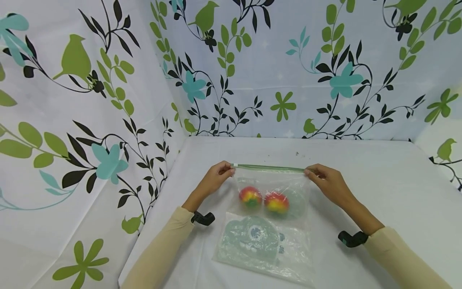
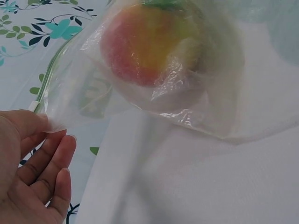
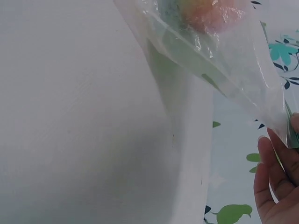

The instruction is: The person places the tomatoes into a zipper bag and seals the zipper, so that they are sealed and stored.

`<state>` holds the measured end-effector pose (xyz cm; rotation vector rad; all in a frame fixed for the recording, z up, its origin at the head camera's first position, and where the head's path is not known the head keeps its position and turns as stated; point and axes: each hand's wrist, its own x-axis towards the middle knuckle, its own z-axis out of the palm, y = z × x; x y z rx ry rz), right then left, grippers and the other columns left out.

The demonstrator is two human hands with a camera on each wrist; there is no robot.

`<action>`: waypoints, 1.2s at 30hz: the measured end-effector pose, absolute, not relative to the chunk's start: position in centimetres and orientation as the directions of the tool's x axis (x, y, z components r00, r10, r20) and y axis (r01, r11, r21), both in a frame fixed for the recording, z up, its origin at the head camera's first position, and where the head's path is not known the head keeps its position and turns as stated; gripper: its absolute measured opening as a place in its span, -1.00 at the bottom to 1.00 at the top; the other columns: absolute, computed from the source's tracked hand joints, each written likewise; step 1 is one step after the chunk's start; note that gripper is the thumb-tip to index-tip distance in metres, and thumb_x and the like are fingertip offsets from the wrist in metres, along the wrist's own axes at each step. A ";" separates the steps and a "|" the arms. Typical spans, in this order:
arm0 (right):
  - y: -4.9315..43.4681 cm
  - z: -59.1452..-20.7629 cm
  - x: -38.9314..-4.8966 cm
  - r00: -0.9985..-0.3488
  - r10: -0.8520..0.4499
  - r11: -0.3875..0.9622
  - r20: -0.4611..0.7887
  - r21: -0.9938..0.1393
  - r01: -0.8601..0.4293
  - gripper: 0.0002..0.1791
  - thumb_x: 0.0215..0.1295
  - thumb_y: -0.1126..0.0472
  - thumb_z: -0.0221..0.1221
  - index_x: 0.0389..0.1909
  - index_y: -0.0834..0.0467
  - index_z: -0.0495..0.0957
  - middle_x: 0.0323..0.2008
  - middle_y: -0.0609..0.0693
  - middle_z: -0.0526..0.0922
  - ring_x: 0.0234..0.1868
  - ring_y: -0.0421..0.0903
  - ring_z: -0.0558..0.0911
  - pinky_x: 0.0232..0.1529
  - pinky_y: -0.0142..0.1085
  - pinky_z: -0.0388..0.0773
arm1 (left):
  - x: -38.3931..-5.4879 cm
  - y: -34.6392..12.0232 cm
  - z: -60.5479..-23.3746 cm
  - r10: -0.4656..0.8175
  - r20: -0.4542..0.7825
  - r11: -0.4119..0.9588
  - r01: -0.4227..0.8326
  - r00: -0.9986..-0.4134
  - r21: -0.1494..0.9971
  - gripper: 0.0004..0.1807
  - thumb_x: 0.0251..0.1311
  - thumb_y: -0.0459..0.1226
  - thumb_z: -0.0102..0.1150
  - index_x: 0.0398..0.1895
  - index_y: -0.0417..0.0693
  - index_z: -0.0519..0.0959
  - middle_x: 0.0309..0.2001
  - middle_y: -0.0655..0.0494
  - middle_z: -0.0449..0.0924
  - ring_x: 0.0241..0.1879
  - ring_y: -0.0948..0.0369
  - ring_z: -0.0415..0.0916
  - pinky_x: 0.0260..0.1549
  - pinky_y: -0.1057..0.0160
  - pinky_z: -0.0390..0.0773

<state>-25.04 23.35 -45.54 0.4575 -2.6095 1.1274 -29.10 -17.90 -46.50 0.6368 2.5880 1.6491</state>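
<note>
A clear zip bag [image 1: 297, 251] lies on the white table, its top edge raised between both hands. Along that edge runs a green zip strip [image 1: 268, 167], with a small white slider [image 1: 236, 165] at its left end. Two red and yellow fruits [image 1: 250, 196] [image 1: 276, 202], peach- or apple-like with green patches, sit inside the bag's upper half. A pale teal print or sheet [image 1: 252, 239] shows lower down; which of the two I cannot tell. My left hand [image 1: 215, 178] pinches the top left corner beside the slider. My right hand [image 1: 330, 184] pinches the top right corner.
The white table [image 1: 390, 176] extends around the bag to both sides. Behind it and at the left hangs a white cloth [image 1: 249, 96] printed with leaves, birds and flowers. Dark wrist cameras [image 1: 203, 218] [image 1: 353, 239] are strapped to both wrists.
</note>
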 end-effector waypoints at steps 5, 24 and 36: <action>22.3 -44.9 -25.5 -0.907 -0.208 0.662 0.367 -0.629 -0.407 -0.69 0.57 0.02 0.22 0.08 0.13 0.72 -0.07 0.07 0.80 -0.15 -0.01 0.71 -0.20 -0.37 0.64 | -29.3 -17.9 -46.0 0.327 0.227 0.385 0.349 -0.917 0.854 -0.75 0.56 -0.19 0.17 0.06 -0.20 0.60 -0.03 -0.17 0.70 0.00 -0.11 0.66 -0.02 0.17 0.56; 12.3 -39.9 -28.4 -0.823 -0.530 0.697 0.207 -0.447 -0.561 -0.65 0.51 0.06 0.28 0.13 0.19 0.69 -0.17 0.03 0.78 -0.19 -0.05 0.71 0.06 0.02 0.68 | -29.6 -17.7 -41.0 0.500 0.202 0.721 0.534 -0.842 0.442 -0.86 0.55 -0.21 0.17 -0.03 -0.07 0.62 -0.08 0.03 0.68 -0.03 0.09 0.63 0.08 0.02 0.60; 5.7 -38.9 -29.7 -0.796 -0.593 0.674 0.126 -0.462 -0.576 -0.66 0.52 0.09 0.27 0.15 0.19 0.68 -0.10 0.06 0.79 -0.14 -0.04 0.74 -0.04 -0.13 0.71 | -29.7 -17.0 -39.6 0.554 0.154 0.768 0.574 -0.818 0.284 -0.87 0.52 -0.22 0.20 -0.08 -0.09 0.65 -0.15 0.04 0.69 -0.17 0.13 0.60 -0.04 0.09 0.61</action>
